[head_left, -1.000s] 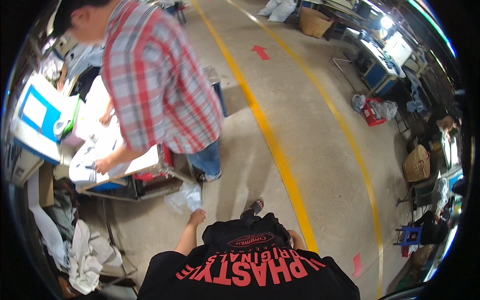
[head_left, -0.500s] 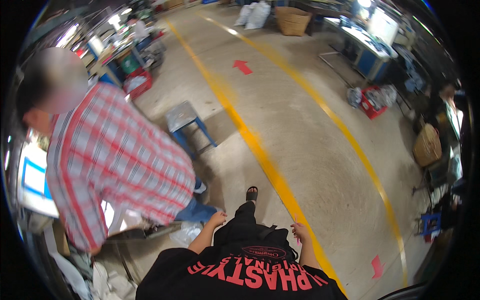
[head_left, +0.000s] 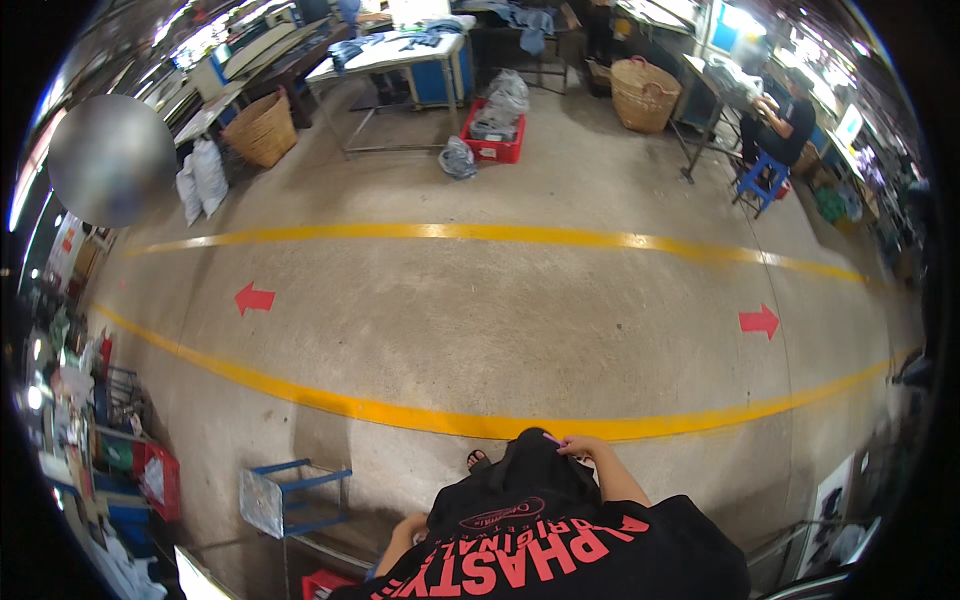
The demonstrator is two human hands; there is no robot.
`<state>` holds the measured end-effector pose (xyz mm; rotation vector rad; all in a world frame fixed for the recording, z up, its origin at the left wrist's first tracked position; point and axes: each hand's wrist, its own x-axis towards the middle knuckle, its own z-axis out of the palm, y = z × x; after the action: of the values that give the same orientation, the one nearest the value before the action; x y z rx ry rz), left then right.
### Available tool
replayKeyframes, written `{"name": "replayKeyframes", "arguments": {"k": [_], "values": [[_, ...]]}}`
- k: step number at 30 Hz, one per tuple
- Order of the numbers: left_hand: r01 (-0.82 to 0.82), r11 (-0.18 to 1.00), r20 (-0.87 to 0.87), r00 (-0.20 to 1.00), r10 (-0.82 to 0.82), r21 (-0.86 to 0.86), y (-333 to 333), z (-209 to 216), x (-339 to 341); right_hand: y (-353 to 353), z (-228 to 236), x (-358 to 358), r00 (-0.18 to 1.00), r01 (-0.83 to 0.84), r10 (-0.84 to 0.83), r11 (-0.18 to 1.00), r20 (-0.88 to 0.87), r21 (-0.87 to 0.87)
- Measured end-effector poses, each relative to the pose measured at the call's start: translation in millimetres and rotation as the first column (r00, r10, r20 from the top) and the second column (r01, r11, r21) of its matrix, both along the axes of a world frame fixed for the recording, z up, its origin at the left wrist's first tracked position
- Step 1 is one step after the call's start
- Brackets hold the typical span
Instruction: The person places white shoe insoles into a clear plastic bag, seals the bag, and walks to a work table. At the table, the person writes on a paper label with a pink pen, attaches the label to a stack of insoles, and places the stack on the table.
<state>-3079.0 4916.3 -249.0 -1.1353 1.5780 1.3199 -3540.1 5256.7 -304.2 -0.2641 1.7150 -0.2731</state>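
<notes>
In front of my black shirt, my right hand (head_left: pixel 580 447) is closed, with a small thin pink item (head_left: pixel 553 438) at its fingertips; its kind is too small to make out. My left hand (head_left: pixel 412 526) hangs low beside the shirt, its fingers mostly hidden, so I cannot tell whether it holds anything. To the left of it stands a stool (head_left: pixel 262 503) with a pale worn seat and blue legs. Below, one sandalled foot (head_left: pixel 478 460) shows on the concrete floor.
Yellow lines (head_left: pixel 440 231) and red arrows (head_left: pixel 760 322) mark the floor. Beyond are a work table (head_left: pixel 400 50) with blue cloth, a red crate (head_left: pixel 497 135) with bagged goods, and wicker baskets (head_left: pixel 643 95). A seated person (head_left: pixel 790 125) works at far right.
My view has turned right, so the aisle now runs across it. The person in the plaid shirt has left view. My right hand has come in front of my body; my left hand sits lower.
</notes>
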Motion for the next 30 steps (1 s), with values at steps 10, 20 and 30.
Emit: {"name": "replayKeyframes", "arguments": {"k": [10,20,30], "values": [[-0.119,0.921,-0.098,0.991,0.088,-0.372,-230,18,-334,-23,-39,-110,0.934,0.358,-0.353,0.912,0.061,-0.200],[0.508,0.843,-0.380,0.754,-0.535,-0.178,-145,3,-672,-75,2,-370,0.974,0.156,-0.151,0.988,-0.169,0.021],[-0.001,0.993,-0.097,0.995,-0.011,-0.120,-227,2,-865,-87,33,-535,0.732,0.627,-0.656,0.754,-0.183,-0.194]]}}
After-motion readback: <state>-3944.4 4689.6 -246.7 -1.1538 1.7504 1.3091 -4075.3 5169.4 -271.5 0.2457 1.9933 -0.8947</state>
